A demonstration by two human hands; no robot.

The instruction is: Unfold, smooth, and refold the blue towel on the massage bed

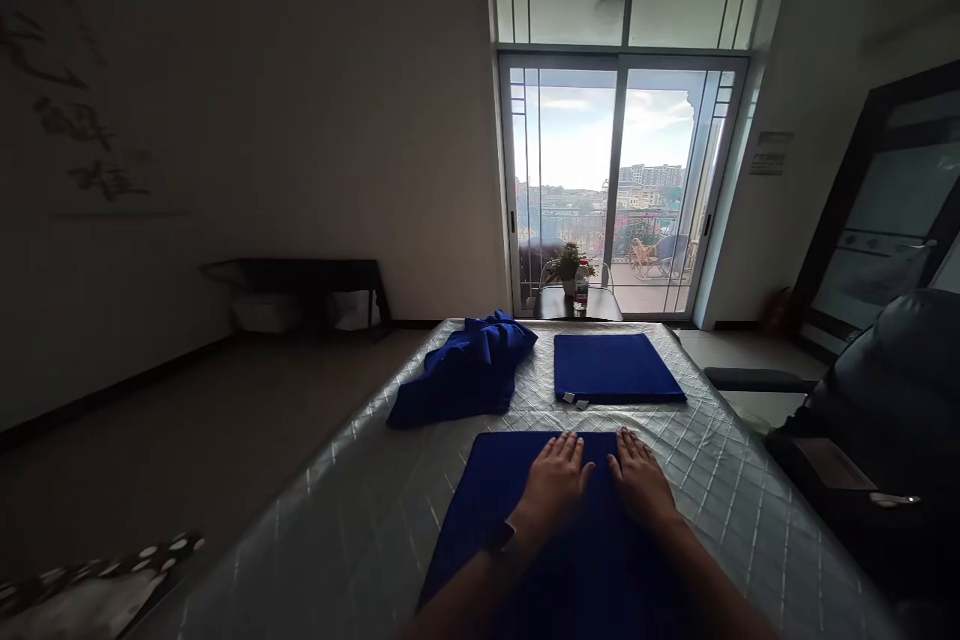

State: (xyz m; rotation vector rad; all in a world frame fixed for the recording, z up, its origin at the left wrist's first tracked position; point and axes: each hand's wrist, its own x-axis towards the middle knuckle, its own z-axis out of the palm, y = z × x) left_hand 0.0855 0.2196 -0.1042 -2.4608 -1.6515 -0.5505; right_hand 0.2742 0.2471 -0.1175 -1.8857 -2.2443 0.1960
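A blue cloth [585, 560] lies spread flat in front of me on a silvery quilted surface [337, 520]. My left hand [555, 475] rests palm down near its far edge, fingers stretched out, with a dark band on the wrist. Beside it, my right hand [641, 480] is also laid flat, its fingertips at the far right part of the same edge. Farther off sits a flat, squared blue cloth [619, 367] with small white tags on its near edge. To its left is a crumpled heap of blue fabric [480, 360].
Beyond the quilted surface stands a small table [551, 302] with a potted plant [568, 265] and a bottle [581, 285], before a sliding glass door [562, 150]. A dark chair [885, 390] is at the right. A low dark bench [300, 280] stands along the left wall.
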